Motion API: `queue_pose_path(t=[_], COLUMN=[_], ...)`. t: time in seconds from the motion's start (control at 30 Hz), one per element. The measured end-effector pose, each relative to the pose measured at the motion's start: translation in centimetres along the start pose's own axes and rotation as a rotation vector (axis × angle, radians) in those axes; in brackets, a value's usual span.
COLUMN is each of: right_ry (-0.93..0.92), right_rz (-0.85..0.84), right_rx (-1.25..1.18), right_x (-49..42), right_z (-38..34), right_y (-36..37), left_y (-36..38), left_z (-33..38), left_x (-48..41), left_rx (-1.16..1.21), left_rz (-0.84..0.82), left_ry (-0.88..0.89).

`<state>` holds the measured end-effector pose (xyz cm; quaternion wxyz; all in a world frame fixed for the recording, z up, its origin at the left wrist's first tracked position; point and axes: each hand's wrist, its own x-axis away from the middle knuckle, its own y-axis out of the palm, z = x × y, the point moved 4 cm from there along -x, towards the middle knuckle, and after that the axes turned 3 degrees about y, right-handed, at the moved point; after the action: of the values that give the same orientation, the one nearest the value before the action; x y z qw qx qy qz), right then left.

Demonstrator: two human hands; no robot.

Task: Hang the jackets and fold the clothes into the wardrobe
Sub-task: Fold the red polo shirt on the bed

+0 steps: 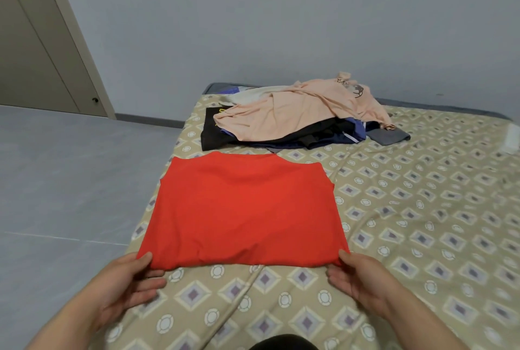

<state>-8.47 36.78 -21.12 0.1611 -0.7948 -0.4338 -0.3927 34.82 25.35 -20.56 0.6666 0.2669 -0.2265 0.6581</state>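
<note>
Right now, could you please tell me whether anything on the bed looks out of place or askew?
Nothing looks damaged or spilled. The red garment lies flat, its near corners pinched by the left hand and right hand. The only untidy spot is at the far end, where a crumpled peach shirt sprawls over dark clothes.

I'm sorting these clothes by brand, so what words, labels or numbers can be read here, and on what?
No text here can be read.
Dark print on the crumpled peach fabric shirt: too blurred to read.
Yellow marks on the black fabric garment beneath it: mostly hidden, unreadable.
On the folded red fabric top: no text shows.
</note>
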Motion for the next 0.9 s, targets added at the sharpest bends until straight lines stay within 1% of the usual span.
queue_pose_path(t=[0.07, 0.1, 0.13, 0.27, 0.33, 0.4, 0.47, 0.53, 0.6, 0.7, 0.8, 0.9], right_ry=[-0.047, -0.057, -0.059, -0.099, -0.087, -0.009, 0.117, 0.177, 0.103, -0.134, -0.346, -0.536], right_rz=[0.108, 0.134, 0.141, 0.153, 0.166, 0.162, 0.103, 0.047, 0.067, 0.11, 0.133, 0.187], right_rx=[-0.148, -0.175, -0.165, 0.0, 0.002, -0.051, -0.11, -0.106, -0.072, -0.033, -0.079, -0.124], right_x=[-0.8, -1.0, -1.2, -1.5, -1.4, -1.1, -0.4, 0.8, 2.2, 5.1, 8.7, 12.9], right_z=[-0.7, -0.9, -1.0, -1.0, -1.1, -1.2, -1.2, -1.6, -2.8, -5.1, -7.4, -9.6], right_y=[-1.7, -2.3, -2.8, -2.3, -2.2, -2.2, -2.0, -1.7, -1.3, -0.4, 0.1, 0.4], left_y=[-0.9, -1.3, -1.6, -1.5, -1.5, -1.6, -1.6, -1.3, -1.1, -1.1, -1.5, -2.3], left_z=[0.2, 0.3, 0.3, -0.2, -0.4, -0.4, 0.0, 0.9, 2.2, 4.3, 6.9, 9.5], left_x=[-1.0, -1.4, -1.6, -2.1, -2.2, -1.9, -1.3, -0.1, 1.4, 3.6, 5.7, 8.3], left_rx=[0.045, 0.061, 0.072, 0.122, 0.155, 0.201, 0.227, 0.216, 0.155, 0.094, 0.187, 0.326], left_rz=[0.138, 0.186, 0.211, 0.259, 0.265, 0.256, 0.222, 0.147, 0.089, 0.074, 0.129, 0.244], left_ry=[0.047, 0.056, 0.051, 0.04, 0.028, -0.045, -0.159, -0.23, -0.219, -0.112, 0.057, 0.261])
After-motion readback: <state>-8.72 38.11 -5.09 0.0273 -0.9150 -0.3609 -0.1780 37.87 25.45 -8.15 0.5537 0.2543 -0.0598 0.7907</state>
